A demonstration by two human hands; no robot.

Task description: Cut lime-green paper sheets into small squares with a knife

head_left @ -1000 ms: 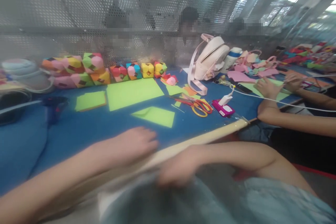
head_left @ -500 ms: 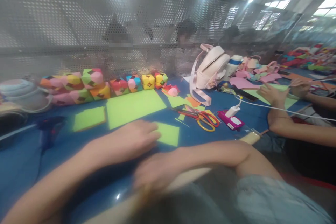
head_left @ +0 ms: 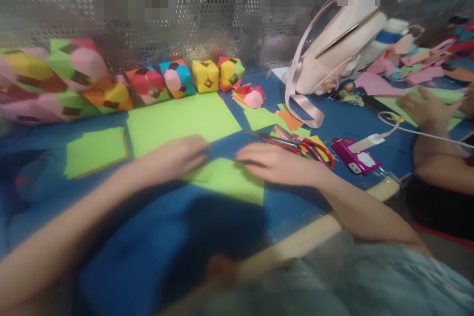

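Observation:
A small sheet of light green paper [head_left: 240, 185] lies on the blue table in front of me, its left part seemingly folded over. At its left end is my left hand [head_left: 179, 158], fingers curled together against the paper and blurred. My right hand [head_left: 276, 162] comes in from the other side, palm down. Its fingers stretch out over the paper's far edge, with a gap between them. Just behind my right hand lie red-handled scissors [head_left: 292, 142], partly on paper scraps. Beyond my left hand is a large green sheet [head_left: 177, 121].
A stack of green paper [head_left: 97, 152] lies at left. Folded paper balls [head_left: 177, 79] line the back by a perforated metal screen [head_left: 229, 15]. To the right are a pink backpack [head_left: 336, 49] and a purple device [head_left: 355, 155] with a white cable. Another person's hand [head_left: 425, 108] is at far right.
My right hand has come up from the table's near edge to the small green sheet. My left hand has shifted to the sheet's left end. The view has tipped downward and closer.

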